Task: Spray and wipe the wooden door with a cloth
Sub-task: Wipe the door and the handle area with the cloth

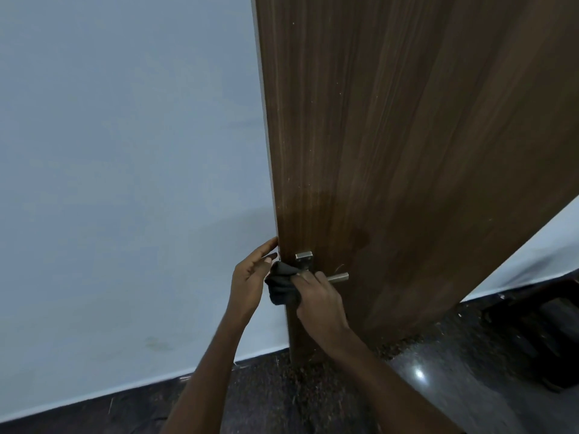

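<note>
The door [407,151] is cut off by the top and right edges. The right hand [316,299] hides most of the handle [340,277] and part of the cloth [282,286]. A dark object [539,327] at the right edge is too unclear to identify.

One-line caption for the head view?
Right hand rubs dark cloth at door handle; left hand steadies door edge.
</note>
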